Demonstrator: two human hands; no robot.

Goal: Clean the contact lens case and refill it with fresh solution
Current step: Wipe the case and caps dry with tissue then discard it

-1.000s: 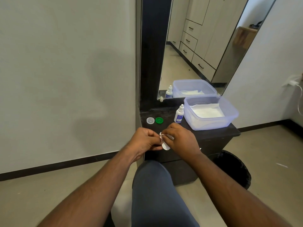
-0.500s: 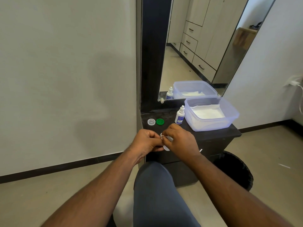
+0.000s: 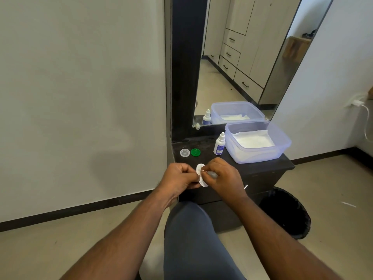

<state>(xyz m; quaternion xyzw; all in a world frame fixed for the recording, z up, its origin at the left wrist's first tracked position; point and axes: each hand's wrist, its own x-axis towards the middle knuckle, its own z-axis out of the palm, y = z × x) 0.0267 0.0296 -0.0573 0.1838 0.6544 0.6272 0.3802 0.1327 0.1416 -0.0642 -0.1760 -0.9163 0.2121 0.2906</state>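
My left hand (image 3: 179, 176) pinches the white contact lens case (image 3: 201, 175), held on edge above the front of the black vanity top (image 3: 262, 168). My right hand (image 3: 224, 176) presses a small white piece of tissue against the case; most of the tissue is hidden under the fingers. The two loose caps lie on the top behind my hands: a clear one (image 3: 184, 152) and a green one (image 3: 195, 152). The small white solution bottle (image 3: 219, 144) with a blue label stands upright to their right, cap on.
A translucent plastic tub (image 3: 282, 146) with white tissue inside sits at the right of the top. A mirror (image 3: 242, 57) rises behind it. A black bin (image 3: 286, 213) stands on the floor at the right. My knee (image 3: 191, 239) is under the hands.
The lens case has turned in my left hand, so more of its white face now shows. Both hands stay close together at the same spot.
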